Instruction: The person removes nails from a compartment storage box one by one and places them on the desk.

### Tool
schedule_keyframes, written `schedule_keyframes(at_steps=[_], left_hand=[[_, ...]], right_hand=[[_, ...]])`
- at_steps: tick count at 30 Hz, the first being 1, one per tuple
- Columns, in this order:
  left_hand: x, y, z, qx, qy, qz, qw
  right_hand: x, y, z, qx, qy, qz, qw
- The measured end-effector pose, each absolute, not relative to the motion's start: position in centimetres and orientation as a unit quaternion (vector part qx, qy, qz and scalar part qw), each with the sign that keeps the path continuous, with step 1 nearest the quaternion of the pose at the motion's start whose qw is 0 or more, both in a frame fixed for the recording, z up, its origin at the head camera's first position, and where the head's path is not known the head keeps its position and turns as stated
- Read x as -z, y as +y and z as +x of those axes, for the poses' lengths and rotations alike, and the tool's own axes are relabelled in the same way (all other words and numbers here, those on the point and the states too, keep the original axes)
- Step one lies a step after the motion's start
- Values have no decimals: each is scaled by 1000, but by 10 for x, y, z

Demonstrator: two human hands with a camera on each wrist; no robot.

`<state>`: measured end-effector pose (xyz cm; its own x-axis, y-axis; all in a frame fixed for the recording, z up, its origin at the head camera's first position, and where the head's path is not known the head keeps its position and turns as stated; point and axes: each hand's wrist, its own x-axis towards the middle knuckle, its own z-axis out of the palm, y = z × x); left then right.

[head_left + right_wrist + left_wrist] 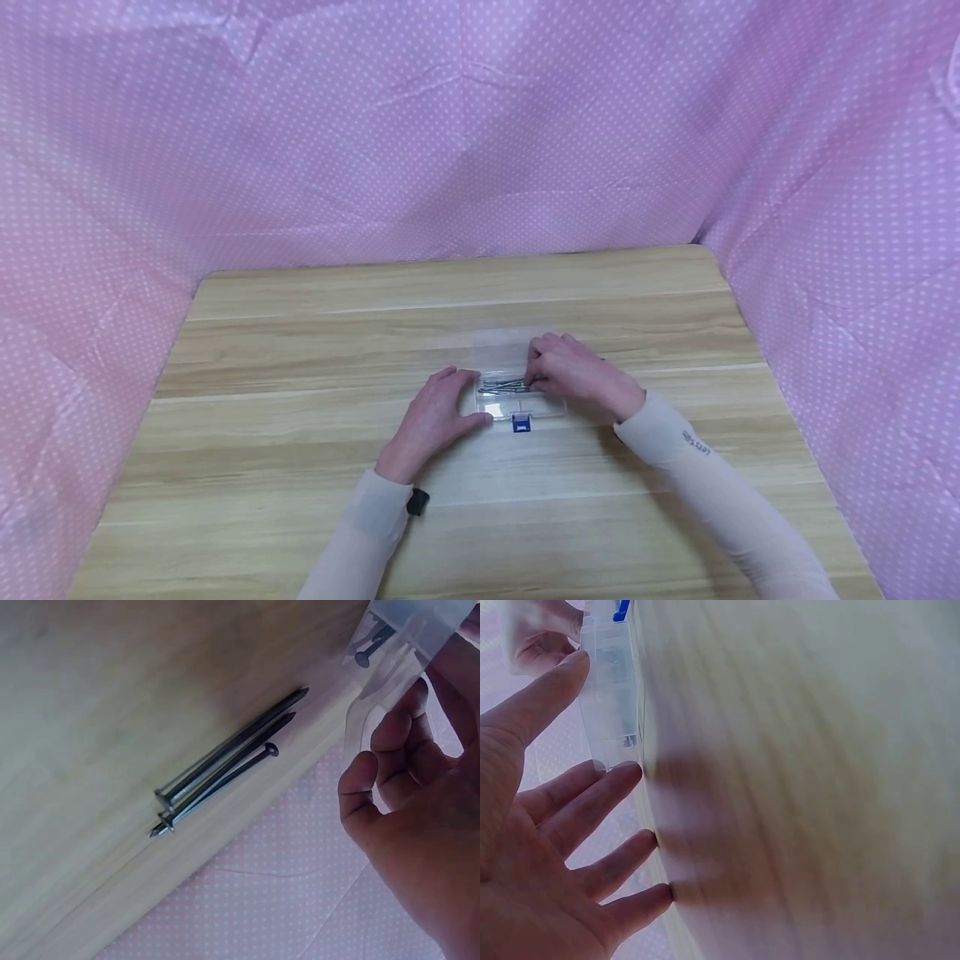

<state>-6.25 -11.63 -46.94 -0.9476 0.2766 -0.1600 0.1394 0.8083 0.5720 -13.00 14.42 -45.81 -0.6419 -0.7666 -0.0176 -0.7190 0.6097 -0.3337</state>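
Observation:
A small clear plastic box (517,398) with a blue latch (521,424) lies in the middle of the wooden table (300,350). Its lid is folded back. Several long steel nails (502,386) lie side by side in it, sharp in the right wrist view (225,765). My left hand (438,414) is flat beside the box's left end, thumb (547,694) and forefinger (592,796) touching the box (611,690). My right hand (573,372) hovers over the box's right end with loosely curled fingers (375,761) just off the nails. I see nothing pinched in them.
Pink dotted cloth (480,125) walls the table at the back and on both sides. Bare wood runs all round the box, and the table's edges meet the cloth left and right.

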Motion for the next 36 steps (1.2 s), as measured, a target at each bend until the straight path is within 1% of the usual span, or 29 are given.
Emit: schedule_keyframes(at_steps=[12,20,26,36], left_hand=[[470,-121,-63,-252,947,178,93],[471,-121,-64,-254,947,176,92],[471,-121,-64,-261,946,171,93],[471,-119,-66,-266,946,143,115]], right_hand=[[458,142,-129,131,887,-441,51],[456,146,-127,137,888,-434,60],[456,150,-127,162,887,-432,38],[456,156,-122,190,892,-410,20]])
